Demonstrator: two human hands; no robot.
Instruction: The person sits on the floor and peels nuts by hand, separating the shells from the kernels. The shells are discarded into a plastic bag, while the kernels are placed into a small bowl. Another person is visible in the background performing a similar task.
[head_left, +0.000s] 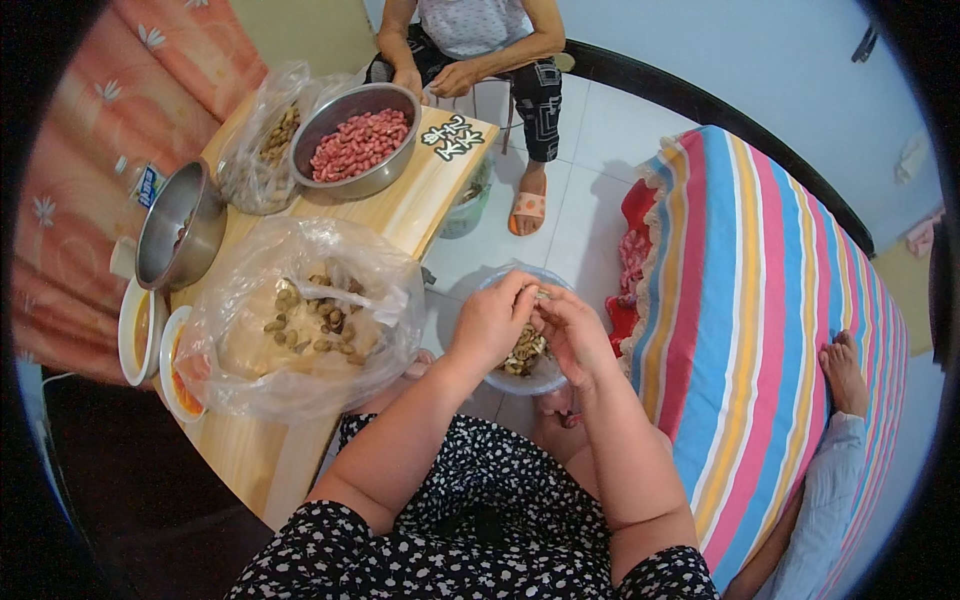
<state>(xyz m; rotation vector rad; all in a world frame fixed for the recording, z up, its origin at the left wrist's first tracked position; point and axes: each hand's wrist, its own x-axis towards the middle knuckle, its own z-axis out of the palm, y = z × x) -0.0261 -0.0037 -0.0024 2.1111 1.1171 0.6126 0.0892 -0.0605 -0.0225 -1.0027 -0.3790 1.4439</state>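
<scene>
My left hand (491, 315) and my right hand (576, 330) meet in front of me, fingertips pinched together on a small peanut in its shell (541, 295). The fingers cover most of it. Just below both hands, a round light-blue bin (516, 387) with a plastic liner stands on the floor. Empty peanut shells (521, 360) lie inside it. To my left on the wooden table, an opened clear plastic bag (240, 360) holds a scatter of unshelled peanuts (330, 315). Farther back, a steel bowl (352, 187) contains many pinkish-red shelled peanuts (360, 146).
The wooden table (420, 195) also carries a second plastic bag of peanuts (259, 180), a tilted-looking steel bowl (161, 247) and two dishes with orange food (135, 330). Opposite sits a person (480, 67). A striped bed (750, 300) stands right, with another person's foot (844, 371) on it.
</scene>
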